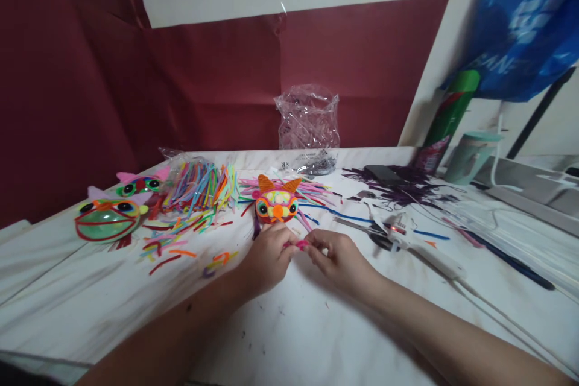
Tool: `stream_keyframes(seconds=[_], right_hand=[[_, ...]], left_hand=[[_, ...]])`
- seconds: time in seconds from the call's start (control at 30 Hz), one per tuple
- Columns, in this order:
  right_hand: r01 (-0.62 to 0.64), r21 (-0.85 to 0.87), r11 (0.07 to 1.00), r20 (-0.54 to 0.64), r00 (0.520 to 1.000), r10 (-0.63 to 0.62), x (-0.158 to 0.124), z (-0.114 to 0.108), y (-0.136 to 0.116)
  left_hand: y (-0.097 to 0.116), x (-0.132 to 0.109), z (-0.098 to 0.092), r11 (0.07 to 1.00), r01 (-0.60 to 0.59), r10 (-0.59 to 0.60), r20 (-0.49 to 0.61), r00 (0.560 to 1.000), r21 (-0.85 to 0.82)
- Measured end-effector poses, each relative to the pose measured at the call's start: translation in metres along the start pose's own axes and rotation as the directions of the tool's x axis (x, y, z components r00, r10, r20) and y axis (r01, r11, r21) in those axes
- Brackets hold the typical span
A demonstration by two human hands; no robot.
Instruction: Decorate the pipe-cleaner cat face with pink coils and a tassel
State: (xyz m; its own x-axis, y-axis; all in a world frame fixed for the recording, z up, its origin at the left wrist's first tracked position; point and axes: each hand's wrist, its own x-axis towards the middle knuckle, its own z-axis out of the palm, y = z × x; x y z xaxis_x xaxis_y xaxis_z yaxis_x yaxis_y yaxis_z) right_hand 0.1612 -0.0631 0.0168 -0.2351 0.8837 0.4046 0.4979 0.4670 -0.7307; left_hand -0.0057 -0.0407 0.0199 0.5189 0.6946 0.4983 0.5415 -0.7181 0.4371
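A bright pink pipe cleaner (301, 245) runs between my two hands, low over the white table. My left hand (269, 256) pinches it from one side, and the fingers of my right hand (337, 256) close on the other side. Most of the pipe cleaner is hidden by my fingers. Just behind my left hand sits a small animal head (277, 202) with orange ears, big blue-rimmed eyes and an orange nose. More pipe cleaners (199, 187) are heaped to its left, with short pieces (165, 264) scattered in front.
Two finished-looking animal heads (108, 217) stand at the left. Scissors (362, 226) and a corded glue gun (429, 259) lie right of my hands. Purple shreds (407, 187), a phone (382, 174), a green mug (470, 157) and a transparent bag (309, 120) are farther back.
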Motion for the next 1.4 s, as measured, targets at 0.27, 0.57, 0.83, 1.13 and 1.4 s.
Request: stream_keyframes(seconds=[0.27,0.57,0.83,1.13,1.4], right_hand=[[-0.161,0.572,0.804,0.106,0.987,0.121,0.002,0.006,-0.003],[-0.119,0.494,0.861,-0.016,0.989,0.146,-0.005,0.012,-0.002],[-0.092,0.105,0.99,0.037,0.995,0.089,-0.001,0.003,0.0],[-0.153,0.38,0.912,0.243,0.968,0.061,0.006,-0.006,0.004],[0.001,0.491,0.871,0.046,0.999,-0.027,0.007,-0.001,0.01]], left_hand=[[0.009,0.002,-0.007,0.941,0.17,-0.195,-0.059,0.979,-0.293],[0.006,-0.004,0.007,0.954,0.14,-0.174,-0.107,0.979,-0.265],[0.0,0.0,0.001,0.996,0.079,-0.08,-0.018,0.997,-0.047],[0.002,0.01,-0.018,0.998,-0.018,0.027,0.154,0.988,-0.059],[0.002,0.012,-0.01,0.995,0.093,-0.093,-0.004,0.996,-0.045]])
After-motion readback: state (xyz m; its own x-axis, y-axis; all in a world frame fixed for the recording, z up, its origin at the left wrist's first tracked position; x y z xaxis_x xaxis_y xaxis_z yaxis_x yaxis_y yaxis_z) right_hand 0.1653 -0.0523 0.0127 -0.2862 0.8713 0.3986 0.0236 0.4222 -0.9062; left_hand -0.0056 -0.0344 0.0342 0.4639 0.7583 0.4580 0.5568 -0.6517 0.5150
